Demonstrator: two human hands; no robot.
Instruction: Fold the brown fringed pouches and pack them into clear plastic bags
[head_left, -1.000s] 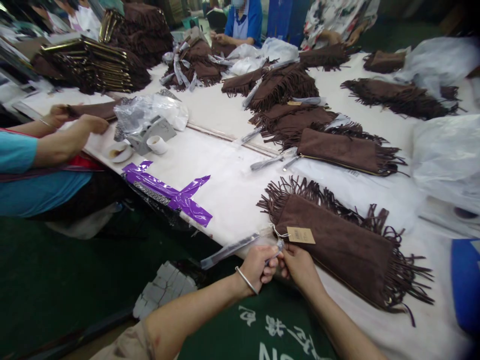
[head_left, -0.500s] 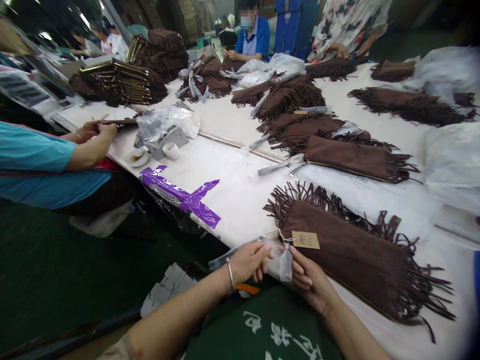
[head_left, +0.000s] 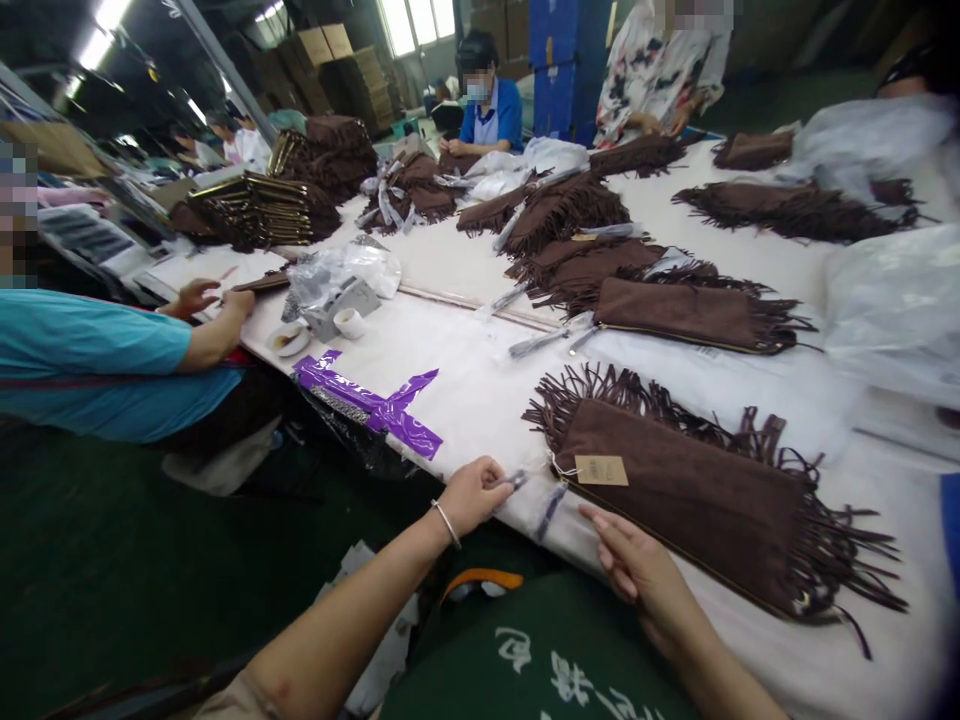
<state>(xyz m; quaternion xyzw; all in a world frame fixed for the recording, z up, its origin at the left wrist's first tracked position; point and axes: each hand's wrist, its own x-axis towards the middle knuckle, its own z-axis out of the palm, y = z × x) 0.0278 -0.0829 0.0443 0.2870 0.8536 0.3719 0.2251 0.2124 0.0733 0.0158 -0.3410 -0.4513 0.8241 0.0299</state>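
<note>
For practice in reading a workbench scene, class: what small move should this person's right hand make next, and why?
Probably it should press down on the fringed brown suede pouch to steady it. The right hand is open, its fingertips just by the pouch's lower edge, while the left hand seems to pinch a small plastic piece near the pouch's paper tag.

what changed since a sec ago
The hands parted: the left hand moved left, away from the tag, and the right hand opened, letting go of the clear plastic strip, now on the table. The fringed brown suede pouch and its tag stayed put.
</note>
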